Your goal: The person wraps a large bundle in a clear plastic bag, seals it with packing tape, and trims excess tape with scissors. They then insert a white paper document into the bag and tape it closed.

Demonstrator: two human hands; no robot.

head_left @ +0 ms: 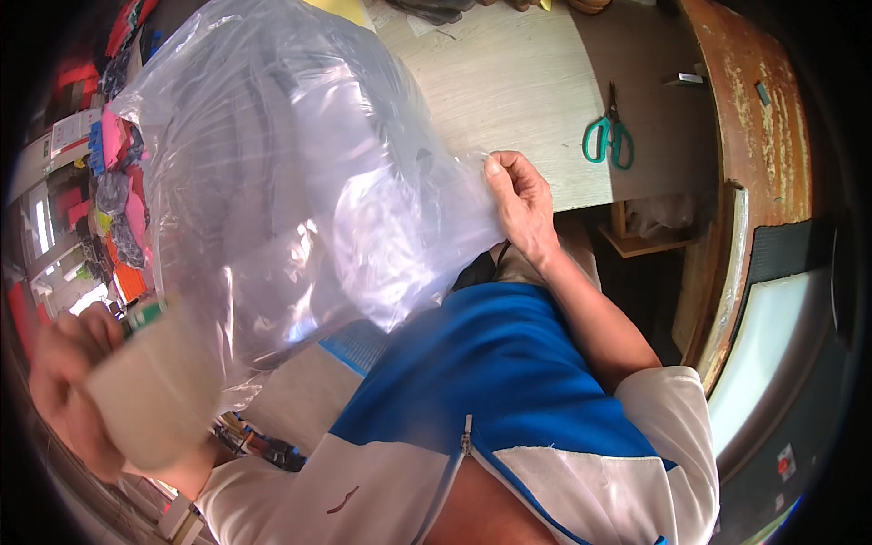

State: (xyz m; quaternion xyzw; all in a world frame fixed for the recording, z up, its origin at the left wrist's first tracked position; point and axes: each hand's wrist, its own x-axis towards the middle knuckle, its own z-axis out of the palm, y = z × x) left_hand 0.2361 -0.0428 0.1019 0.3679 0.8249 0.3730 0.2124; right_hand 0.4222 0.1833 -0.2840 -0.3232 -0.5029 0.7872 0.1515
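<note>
A large clear plastic bag (272, 182) spreads across the left and middle of the view, crinkled and shiny. Its right edge is pinched between the thumb and fingers of my right hand (525, 207). At the lower left, my left hand (68, 386) is closed around a tan, smooth-sided piece (156, 391), smeared by motion, with a green and white bit at its top; its exact kind cannot be made out. This piece is beside the bag's lower left edge; whether they touch is unclear.
Green-handled scissors (609, 141) lie on the table (509, 82), right of the bag. A small metallic item (683, 79) is farther right. A worn wooden board (763, 109) borders the right side. Colourful packaged goods (118, 200) crowd the left. Dark items (436, 9) sit at the far edge.
</note>
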